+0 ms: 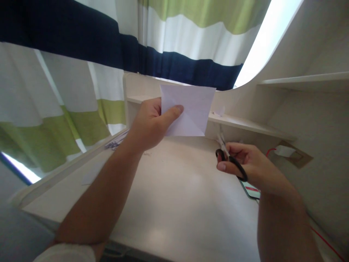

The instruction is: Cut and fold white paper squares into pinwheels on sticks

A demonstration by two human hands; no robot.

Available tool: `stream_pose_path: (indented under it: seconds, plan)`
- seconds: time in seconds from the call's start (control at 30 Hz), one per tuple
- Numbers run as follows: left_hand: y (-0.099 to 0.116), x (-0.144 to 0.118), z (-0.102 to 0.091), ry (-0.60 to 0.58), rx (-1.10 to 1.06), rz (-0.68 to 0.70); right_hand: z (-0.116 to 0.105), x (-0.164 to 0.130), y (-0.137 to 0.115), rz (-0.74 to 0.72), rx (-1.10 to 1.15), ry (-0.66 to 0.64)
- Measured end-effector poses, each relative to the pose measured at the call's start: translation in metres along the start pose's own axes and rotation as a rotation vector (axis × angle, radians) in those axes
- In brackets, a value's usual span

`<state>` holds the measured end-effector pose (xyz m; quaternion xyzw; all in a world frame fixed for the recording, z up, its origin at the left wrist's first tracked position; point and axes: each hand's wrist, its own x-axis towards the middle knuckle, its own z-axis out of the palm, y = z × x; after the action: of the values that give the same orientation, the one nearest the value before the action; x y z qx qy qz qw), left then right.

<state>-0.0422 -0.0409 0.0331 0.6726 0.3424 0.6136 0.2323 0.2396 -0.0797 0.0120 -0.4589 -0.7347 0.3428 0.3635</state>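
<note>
A sheet of white paper (193,109) with faint creases is held up over the desk. My left hand (152,122) grips its left edge, thumb lying across the front and the other fingers hidden behind. Lower and to the right, my right hand (242,160) holds a pair of scissors (224,147) by the black handles, the blades pointing up and away. The scissors and the paper are apart. Blur hides how far the blades are spread.
Below is a white desk (180,196). A phone (251,190) lies beneath my right hand. A back shelf (245,127) bears a paper scrap (219,111). At the right are a wall socket plate (300,158) and a red cable (325,243). Striped curtains (188,40) hang behind.
</note>
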Motion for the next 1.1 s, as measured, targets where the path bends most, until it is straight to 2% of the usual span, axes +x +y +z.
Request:
stream_pose_path:
  seconds: [0.1, 0.23, 0.37, 0.6, 0.87, 1.1]
  plan:
    - [0.003, -0.001, -0.001, -0.011, -0.045, -0.021, 0.001, 0.001, 0.006, 0.068, -0.002, -0.150]
    - [0.006, -0.003, -0.002, -0.087, -0.108, -0.037, 0.002, 0.001, 0.010, 0.104, 0.007, -0.205]
    - [0.004, -0.004, 0.000, -0.108, -0.155, -0.012, 0.002, 0.000, 0.009, 0.096, 0.024, -0.206]
    - [0.000, -0.010, 0.007, -0.229, -0.216, 0.007, 0.006, -0.001, 0.006, 0.115, 0.075, -0.241]
    - [0.000, -0.011, 0.008, -0.251, -0.096, 0.051, 0.011, -0.001, -0.004, 0.117, 0.097, -0.224]
    - [0.000, -0.012, 0.008, -0.256, -0.111, 0.058, 0.013, 0.000, -0.003, 0.120, 0.118, -0.236]
